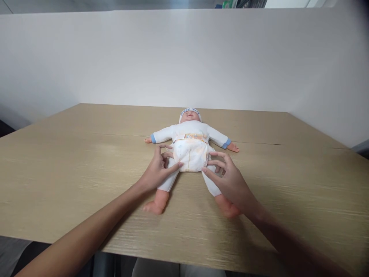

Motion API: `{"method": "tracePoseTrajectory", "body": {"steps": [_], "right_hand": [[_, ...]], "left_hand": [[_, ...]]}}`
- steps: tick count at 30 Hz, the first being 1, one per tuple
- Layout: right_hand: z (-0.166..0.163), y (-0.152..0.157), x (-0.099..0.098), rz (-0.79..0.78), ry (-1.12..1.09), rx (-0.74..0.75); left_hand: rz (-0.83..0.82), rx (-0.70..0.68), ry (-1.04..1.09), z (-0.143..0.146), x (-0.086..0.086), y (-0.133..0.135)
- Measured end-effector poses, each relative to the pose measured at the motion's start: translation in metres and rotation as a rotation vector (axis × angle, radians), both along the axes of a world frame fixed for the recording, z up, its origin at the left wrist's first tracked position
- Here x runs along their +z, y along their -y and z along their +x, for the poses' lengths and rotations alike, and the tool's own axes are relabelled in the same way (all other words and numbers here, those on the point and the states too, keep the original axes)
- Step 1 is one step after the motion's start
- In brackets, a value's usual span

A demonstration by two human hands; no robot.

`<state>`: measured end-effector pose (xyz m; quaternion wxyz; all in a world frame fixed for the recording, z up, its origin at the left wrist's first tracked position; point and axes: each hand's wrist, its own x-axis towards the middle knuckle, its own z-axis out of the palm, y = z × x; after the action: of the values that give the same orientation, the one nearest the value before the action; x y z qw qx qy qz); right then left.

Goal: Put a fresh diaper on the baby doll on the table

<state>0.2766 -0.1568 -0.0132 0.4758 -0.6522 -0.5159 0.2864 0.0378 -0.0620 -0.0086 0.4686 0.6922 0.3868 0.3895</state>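
Observation:
A baby doll (pixel 190 130) in a white suit and a white cap lies on its back in the middle of the table, head away from me. A white diaper (pixel 190 154) covers its hips. My left hand (pixel 158 169) rests at the diaper's left side, fingers curled, thumb touching the lower edge. My right hand (pixel 227 177) sits at the diaper's right side over the doll's thigh, fingers bent and apart, thumb near the diaper's corner. Neither hand clearly grips anything.
The light wooden table (pixel 72 165) stretches wide to both sides, its near edge close to my body. A plain white wall (pixel 184 57) rises behind it.

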Motion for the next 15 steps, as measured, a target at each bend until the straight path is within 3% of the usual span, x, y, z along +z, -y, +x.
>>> {"method": "tracePoseTrajectory", "body": {"steps": [5,9,15], "right_hand": [[0.005,0.016,0.011,0.096,0.264,0.034],[0.016,-0.019,0.015,0.299,0.437,0.02],[0.013,-0.073,-0.006,0.296,0.462,0.181]], "left_hand": [[0.368,0.068,-0.384,-0.009,0.021,0.004],[0.679,0.069,-0.474,-0.004,0.032,-0.018],[0.699,-0.136,-0.591,0.015,0.029,-0.052]]}}
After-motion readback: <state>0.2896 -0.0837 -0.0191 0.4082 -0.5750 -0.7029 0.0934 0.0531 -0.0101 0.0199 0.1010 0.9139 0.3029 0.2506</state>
